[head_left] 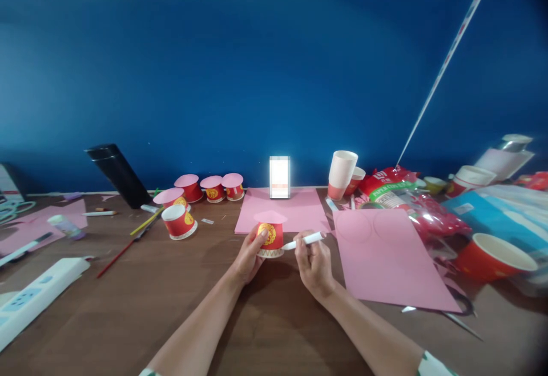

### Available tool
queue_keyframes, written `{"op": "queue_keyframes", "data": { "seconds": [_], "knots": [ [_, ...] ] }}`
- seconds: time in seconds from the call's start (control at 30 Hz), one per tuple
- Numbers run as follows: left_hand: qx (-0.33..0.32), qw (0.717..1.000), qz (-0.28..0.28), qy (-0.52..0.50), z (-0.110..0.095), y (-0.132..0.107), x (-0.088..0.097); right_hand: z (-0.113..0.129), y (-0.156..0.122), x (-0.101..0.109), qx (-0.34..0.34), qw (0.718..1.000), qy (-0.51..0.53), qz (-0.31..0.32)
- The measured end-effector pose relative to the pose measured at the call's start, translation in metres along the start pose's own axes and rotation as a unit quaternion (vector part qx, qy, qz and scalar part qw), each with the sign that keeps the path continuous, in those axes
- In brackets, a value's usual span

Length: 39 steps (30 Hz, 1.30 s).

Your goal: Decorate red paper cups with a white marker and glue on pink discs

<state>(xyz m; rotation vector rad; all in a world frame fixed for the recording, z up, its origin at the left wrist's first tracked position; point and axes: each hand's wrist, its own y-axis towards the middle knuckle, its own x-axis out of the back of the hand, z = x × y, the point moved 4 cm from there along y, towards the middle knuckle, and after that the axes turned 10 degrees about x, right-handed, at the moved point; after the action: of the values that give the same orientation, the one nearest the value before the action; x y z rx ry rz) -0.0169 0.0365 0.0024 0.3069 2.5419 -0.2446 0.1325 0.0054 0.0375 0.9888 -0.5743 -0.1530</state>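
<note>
Brown table [128, 307], pink paper [385, 262], black bottle [122, 177], power strip [43, 299]

I saw red paper cup [277, 237] in left hand [247, 259], narrow end up, roughly upright; gold round emblem on side, pink disc [270, 217] across top, dark zigzag marks on pale bottom band. White marker [311, 238] in right hand [315, 265], near-level, tip leftward at band; couldn't tell if touching.

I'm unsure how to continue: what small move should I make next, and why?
Perhaps add a short stroke to the zigzagged pale band on the red cup: your right hand points the marker at it, and your left hand holds the cup.
</note>
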Motion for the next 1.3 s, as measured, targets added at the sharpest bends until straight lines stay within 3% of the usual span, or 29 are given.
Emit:
{"op": "queue_keyframes", "data": {
  "seconds": [1.3],
  "knots": [
    [-0.018, 0.999, -0.022, -0.029, -0.0056, 0.0001, -0.0035, 0.003, 0.0008, -0.0002, 0.022, 0.999, -0.024, 0.006]
  ]
}}
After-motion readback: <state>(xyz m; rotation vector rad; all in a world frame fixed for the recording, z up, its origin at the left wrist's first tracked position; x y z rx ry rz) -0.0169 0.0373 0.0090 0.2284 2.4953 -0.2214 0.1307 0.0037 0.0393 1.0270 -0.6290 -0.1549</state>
